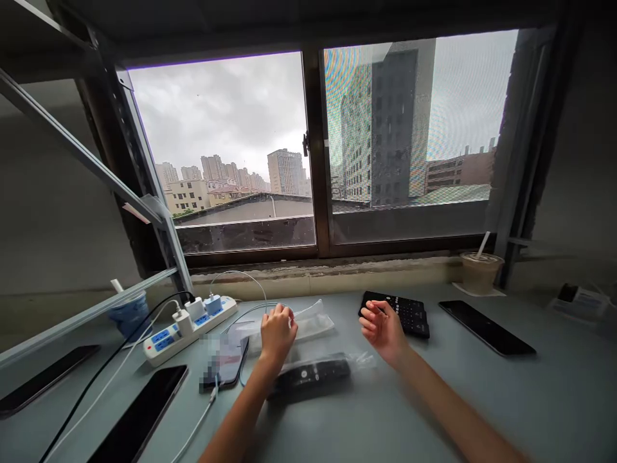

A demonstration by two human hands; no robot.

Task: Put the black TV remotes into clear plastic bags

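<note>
A black remote (313, 376) lies in a clear plastic bag on the table, between and in front of my hands. My left hand (278, 331) is above the bag's left part, fingers curled down, and what they hold, if anything, is hidden. More clear bags (313, 320) lie just behind it. My right hand (383, 328) is raised with its palm turned inward, fingers loosely curled and apart, nothing seen in it. Behind that hand is a group of black remotes (409, 313) lying side by side.
A power strip (168, 342) with chargers and cables stands at the left. Phones lie on the left, one (231, 363) beside my left hand. Another black device (486, 326) and a drink cup (481, 273) are at the right. A window is behind the table (357, 424).
</note>
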